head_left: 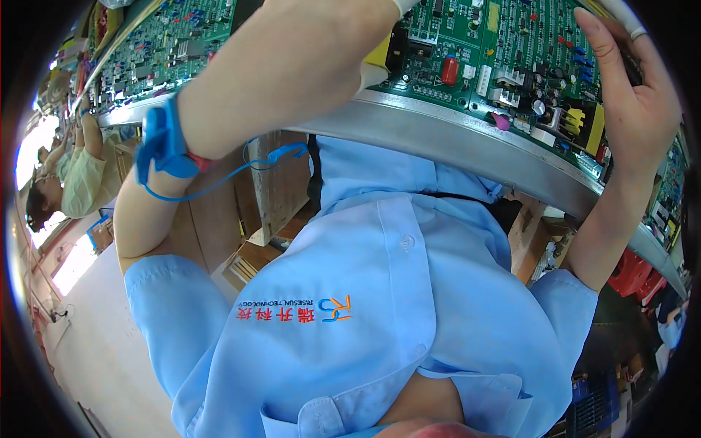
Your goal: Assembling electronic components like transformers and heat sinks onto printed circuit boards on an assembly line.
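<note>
My left hand (307,55) reaches over a green circuit board (467,44) crowded with parts. A blue wrist strap (166,139) with a coiled cord is on that wrist. One pale-covered fingertip shows beside a black-and-yellow transformer (395,51); the other fingers run past the top edge, so its grip is hidden. At the board's right side is my right hand (639,109), thumb stretched apart from the fingers, with a pale finger cot on one. Nothing shows between thumb and fingers. Near it sits another yellow-and-black transformer (584,124). A red cylindrical component (450,70) stands between the hands.
A grey metal rail (438,131) runs along the board's near edge. More populated green boards (164,47) lie to the left and far right. Another person (69,175) works at far left. Red plastic bins (634,274) stand low at right.
</note>
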Demonstrator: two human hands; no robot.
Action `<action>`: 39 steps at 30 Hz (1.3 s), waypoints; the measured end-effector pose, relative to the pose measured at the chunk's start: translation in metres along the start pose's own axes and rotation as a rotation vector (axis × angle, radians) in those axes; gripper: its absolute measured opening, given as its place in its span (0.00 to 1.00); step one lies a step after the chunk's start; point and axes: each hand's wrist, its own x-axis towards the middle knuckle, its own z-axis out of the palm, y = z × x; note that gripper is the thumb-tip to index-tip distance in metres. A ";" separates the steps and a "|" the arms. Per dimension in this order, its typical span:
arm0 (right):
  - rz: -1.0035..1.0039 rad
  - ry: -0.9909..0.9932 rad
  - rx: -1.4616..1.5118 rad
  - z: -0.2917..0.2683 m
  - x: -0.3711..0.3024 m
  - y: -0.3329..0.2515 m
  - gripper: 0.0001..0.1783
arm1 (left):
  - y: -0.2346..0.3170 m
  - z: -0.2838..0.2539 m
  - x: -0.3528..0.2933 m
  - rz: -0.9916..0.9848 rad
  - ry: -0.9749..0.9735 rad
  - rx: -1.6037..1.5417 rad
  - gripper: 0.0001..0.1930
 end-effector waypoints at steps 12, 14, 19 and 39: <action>-0.217 0.110 0.126 0.009 -0.012 0.021 0.15 | -0.068 0.018 -0.035 -0.313 0.518 -0.657 0.40; -0.277 0.133 0.178 0.007 -0.011 0.015 0.14 | -0.078 0.028 -0.030 -0.346 0.378 -0.852 0.39; -0.566 0.161 0.091 0.012 -0.042 -0.012 0.17 | -0.110 0.072 -0.025 -0.263 0.413 -0.898 0.33; -0.483 -0.236 -0.021 0.049 -0.093 -0.075 0.18 | -0.016 0.034 0.039 0.238 0.107 -1.279 0.44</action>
